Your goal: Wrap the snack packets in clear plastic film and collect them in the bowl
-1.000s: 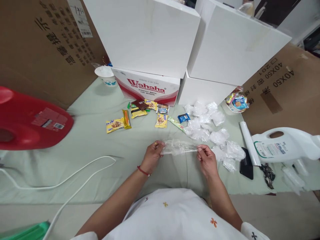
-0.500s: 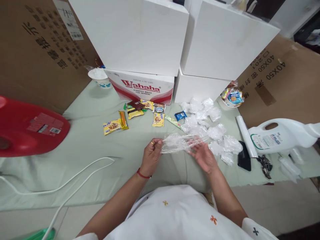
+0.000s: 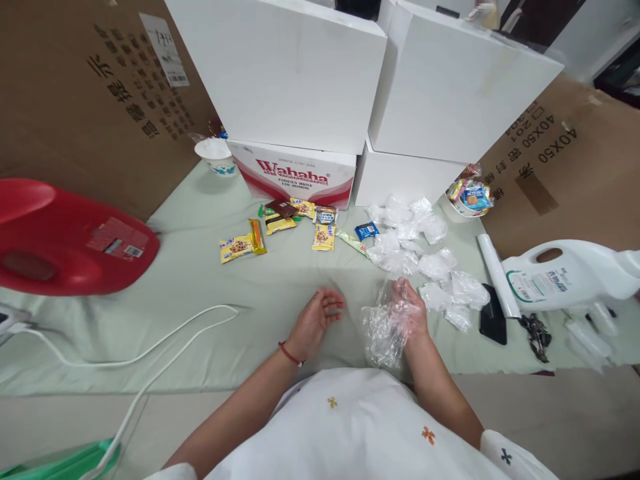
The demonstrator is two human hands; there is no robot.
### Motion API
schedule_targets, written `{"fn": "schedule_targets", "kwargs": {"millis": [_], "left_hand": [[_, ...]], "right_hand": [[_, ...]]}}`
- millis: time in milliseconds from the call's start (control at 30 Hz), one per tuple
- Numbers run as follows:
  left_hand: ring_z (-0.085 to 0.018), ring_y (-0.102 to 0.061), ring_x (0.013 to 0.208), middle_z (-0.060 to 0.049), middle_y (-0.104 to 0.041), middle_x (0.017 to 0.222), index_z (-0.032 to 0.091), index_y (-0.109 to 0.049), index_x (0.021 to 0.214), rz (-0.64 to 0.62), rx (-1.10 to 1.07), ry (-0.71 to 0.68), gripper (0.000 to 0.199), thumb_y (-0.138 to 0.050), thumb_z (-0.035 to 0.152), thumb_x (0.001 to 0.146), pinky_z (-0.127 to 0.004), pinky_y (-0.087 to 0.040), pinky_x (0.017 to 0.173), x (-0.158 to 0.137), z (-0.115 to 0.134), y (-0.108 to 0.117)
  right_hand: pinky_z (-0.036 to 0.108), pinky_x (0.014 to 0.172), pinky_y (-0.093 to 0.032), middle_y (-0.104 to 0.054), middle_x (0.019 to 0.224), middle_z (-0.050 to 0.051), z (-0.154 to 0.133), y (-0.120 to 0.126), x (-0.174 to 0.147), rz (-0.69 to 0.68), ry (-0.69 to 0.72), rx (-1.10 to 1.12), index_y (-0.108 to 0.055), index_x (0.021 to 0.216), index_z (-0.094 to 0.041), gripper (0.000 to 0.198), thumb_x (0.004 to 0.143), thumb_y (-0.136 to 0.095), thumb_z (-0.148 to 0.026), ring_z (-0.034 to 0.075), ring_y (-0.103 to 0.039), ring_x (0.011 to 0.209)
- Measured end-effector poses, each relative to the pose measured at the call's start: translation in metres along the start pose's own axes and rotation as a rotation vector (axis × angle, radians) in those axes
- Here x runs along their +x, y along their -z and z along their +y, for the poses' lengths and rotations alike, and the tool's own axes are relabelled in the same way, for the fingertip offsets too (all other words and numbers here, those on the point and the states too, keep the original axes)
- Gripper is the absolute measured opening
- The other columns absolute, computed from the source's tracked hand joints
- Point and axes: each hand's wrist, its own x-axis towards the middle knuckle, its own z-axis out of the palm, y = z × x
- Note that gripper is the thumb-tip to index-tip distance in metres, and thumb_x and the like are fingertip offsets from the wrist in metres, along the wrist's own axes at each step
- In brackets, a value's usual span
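Clear crinkled plastic film (image 3: 383, 333) hangs from my right hand (image 3: 413, 313), whose fingers are closed on its upper part. The film drapes down to the left of that hand, over the near part of the cloth. My left hand (image 3: 317, 320), with a red cord at the wrist, is apart from the film, its fingers loosely spread and nothing in them. Just beyond my right hand lie several crumpled clear plastic bundles (image 3: 437, 265). A blue snack packet (image 3: 367, 231) and a green stick packet (image 3: 353, 241) lie at their left edge.
Yellow snack packets (image 3: 324, 238) lie before the Wahaha box (image 3: 300, 175). Bowls stand at back left (image 3: 216, 157) and back right (image 3: 457, 212). A red jug (image 3: 125, 267) is at left, a white cable (image 3: 165, 333) nearer. At right are a white roll (image 3: 497, 277) and white jug (image 3: 575, 270).
My left hand has let go of the film, and its fingers have opened. The film, stretched between both hands before, now hangs from my right hand alone. The view has shifted slightly.
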Motion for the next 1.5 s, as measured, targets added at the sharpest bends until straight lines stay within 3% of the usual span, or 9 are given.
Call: {"fn": "schedule_targets", "kwargs": {"millis": [133,233,467,633,733,900,1033,1167,1500], "left_hand": [[-0.021,-0.065,0.095,-0.011,-0.07,0.108,0.017,-0.071,0.103,-0.283,-0.049,0.329,0.049,-0.075,0.062,0.081,-0.033,-0.053,0.08,0.004,-0.003,-0.015],[-0.019,-0.064,0.084,-0.008,-0.071,0.098,0.018,-0.071,0.097,-0.357,-0.041,0.362,0.046,-0.082,0.057,0.076,-0.03,-0.05,0.073,0.009,-0.01,-0.03],[-0.005,-0.035,0.053,0.009,-0.043,0.061,0.019,-0.054,0.073,-0.153,0.038,0.11,0.054,-0.089,0.059,0.064,-0.021,-0.031,0.05,0.023,-0.024,-0.039],[-0.004,-0.025,0.048,0.011,-0.036,0.061,0.02,-0.049,0.073,0.036,0.011,0.074,0.063,-0.087,0.069,0.06,-0.021,-0.019,0.041,0.031,-0.02,-0.029],[-0.006,-0.038,0.053,0.008,-0.044,0.066,0.02,-0.056,0.081,0.028,-0.039,0.078,0.065,-0.077,0.08,0.065,-0.019,-0.032,0.045,0.028,-0.016,-0.023],[-0.016,-0.061,0.084,-0.003,-0.065,0.09,0.021,-0.068,0.094,-0.27,0.12,0.249,0.062,-0.088,0.068,0.059,-0.029,-0.053,0.072,0.012,-0.017,-0.021],[-0.011,-0.054,0.063,0.0,-0.061,0.068,0.016,-0.061,0.067,-0.257,0.274,0.342,0.055,-0.091,0.062,0.057,-0.027,-0.048,0.065,0.009,-0.018,-0.017],[-0.011,-0.053,0.06,0.001,-0.06,0.065,0.016,-0.062,0.064,-0.328,0.348,0.386,0.053,-0.092,0.059,0.057,-0.027,-0.047,0.062,0.013,-0.001,-0.006],[-0.013,-0.062,0.078,-0.003,-0.067,0.084,0.017,-0.071,0.078,-0.243,0.16,0.139,0.035,-0.091,0.043,0.068,-0.03,-0.056,0.078,0.015,0.042,0.004]], "right_hand": [[0.021,0.037,-0.038,-0.069,0.076,-0.007,0.006,-0.002,-0.005,0.01,-0.005,-0.041,-0.066,0.085,-0.023,0.026,0.074,-0.087,-0.034,0.006,-0.045,0.04],[0.022,0.044,-0.042,-0.068,0.076,-0.005,0.012,-0.005,-0.004,0.078,0.08,-0.139,-0.066,0.083,-0.022,0.033,0.069,-0.091,-0.039,0.008,-0.051,0.048],[0.018,0.05,-0.037,-0.054,0.067,-0.007,0.006,-0.004,-0.01,0.16,0.468,-0.378,-0.062,0.079,-0.021,0.039,0.075,-0.087,-0.05,0.006,-0.044,0.054],[0.017,0.042,-0.031,-0.057,0.07,-0.008,-0.006,0.001,-0.019,0.076,0.321,-0.31,-0.067,0.089,-0.022,0.037,0.073,-0.09,-0.047,0.003,-0.035,0.047],[0.017,0.038,-0.029,-0.07,0.088,-0.004,-0.008,0.005,-0.02,0.058,0.267,-0.25,-0.066,0.089,-0.024,0.035,0.073,-0.09,-0.045,0.002,-0.034,0.044],[0.017,0.038,-0.026,-0.076,0.11,0.001,-0.005,0.003,-0.017,0.06,0.236,-0.19,-0.066,0.088,-0.025,0.036,0.071,-0.091,-0.045,0.002,-0.032,0.044],[0.018,0.041,-0.03,-0.073,0.091,-0.003,-0.011,0.003,-0.016,0.131,0.356,-0.291,-0.067,0.087,-0.024,0.039,0.071,-0.09,-0.05,0.004,-0.038,0.047],[0.02,0.043,-0.029,-0.059,0.065,-0.006,-0.031,0.013,-0.018,0.191,0.468,-0.506,-0.071,0.088,-0.021,0.04,0.071,-0.089,-0.053,0.006,-0.041,0.048],[0.019,0.037,-0.022,-0.053,0.058,-0.006,-0.065,0.031,-0.042,0.154,0.515,-0.621,-0.073,0.094,-0.019,0.036,0.079,-0.084,-0.05,0.005,-0.036,0.04]]}}
